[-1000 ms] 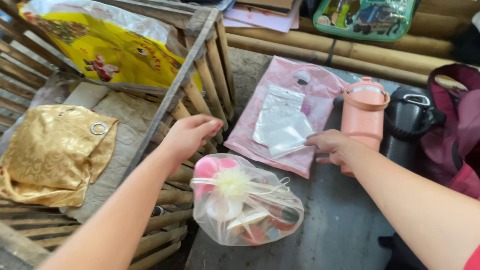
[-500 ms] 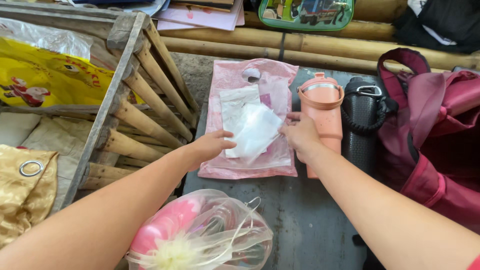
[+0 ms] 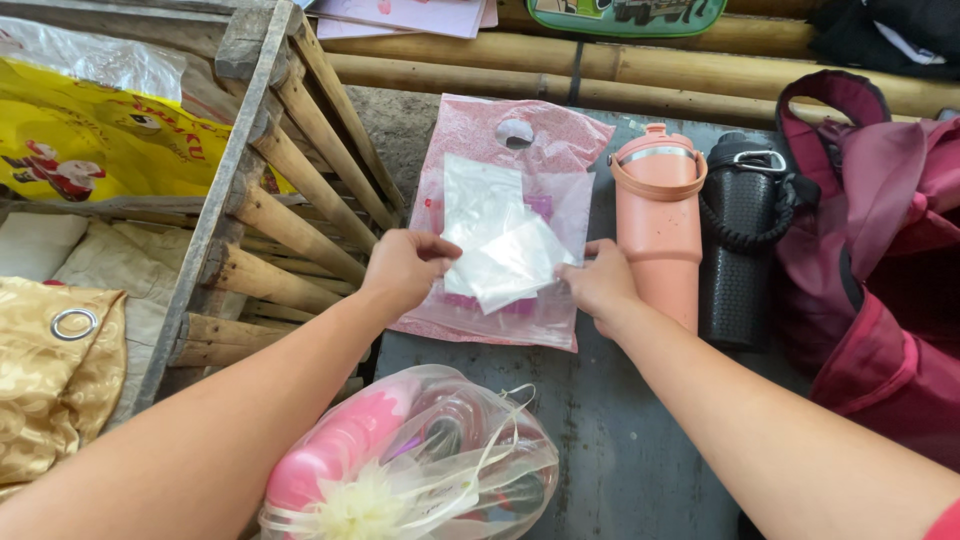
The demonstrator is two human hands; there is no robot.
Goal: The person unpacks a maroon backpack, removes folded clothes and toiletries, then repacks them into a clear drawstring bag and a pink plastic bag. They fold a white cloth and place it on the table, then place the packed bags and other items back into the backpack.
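Clear bag (image 3: 508,262) lies on top of the pink bag (image 3: 510,200), which is flat on the grey counter (image 3: 640,440). Both hands on it: left hand (image 3: 405,268) at its left edge, fingers curled and pinching the plastic; right hand (image 3: 598,283) at its right edge, fingers closed on that side. Pink bottle (image 3: 657,215) lies just right of the pink bag, touching the right hand; black bottle (image 3: 742,240) beside it, then a maroon bag (image 3: 880,280) at far right. Sheer pouch (image 3: 420,465) with pink items and a cream bow sits near the counter's front, between the forearms. Wooden crate (image 3: 270,215) to the left holds a yellow bag (image 3: 100,140) and gold fabric (image 3: 55,385). Bamboo poles (image 3: 640,75) run behind.
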